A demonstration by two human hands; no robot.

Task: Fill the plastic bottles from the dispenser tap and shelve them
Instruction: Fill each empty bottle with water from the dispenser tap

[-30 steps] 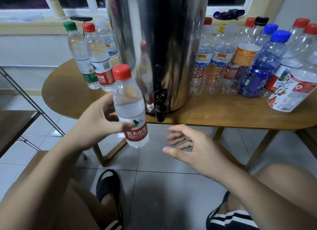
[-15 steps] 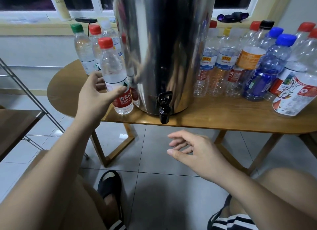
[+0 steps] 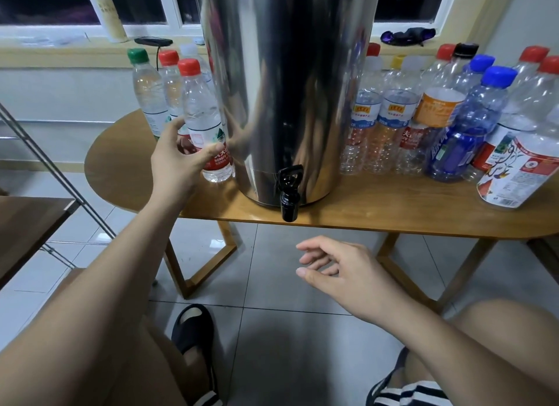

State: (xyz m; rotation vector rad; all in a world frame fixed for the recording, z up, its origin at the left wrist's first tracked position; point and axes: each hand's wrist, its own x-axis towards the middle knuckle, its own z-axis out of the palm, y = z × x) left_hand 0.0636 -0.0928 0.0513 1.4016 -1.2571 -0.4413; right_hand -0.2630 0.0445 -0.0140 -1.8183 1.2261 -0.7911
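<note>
Wooden table (image 3: 393, 221): oval top, and everything listed below stands on it.

Steel dispenser (image 3: 287, 88): upright at the middle of the front edge.

Crowd of bottles (image 3: 453, 118): on the right of the dispenser, packed close, with red, blue, yellow and black caps. Most look empty.

Small cluster of bottles (image 3: 148, 94): at the back on the left of the dispenser, capped green, red and white.

Red-capped bottle (image 3: 199, 109): upright on the table in front of that cluster, just beside the dispenser wall, clear liquid inside, cap on.

Left hand (image 3: 178, 160): wrapped round the lower half of the red-capped bottle, thumb across the red label, fingers curled round its far left side.

Right hand (image 3: 341, 269): held in the air below the table edge, fingers loose and spread, holding nothing. It is well apart from the red-capped bottle.

Black tap (image 3: 289, 190): at the dispenser's base, spout overhanging the table edge, above and left of the right hand. Nothing is under it.
</note>
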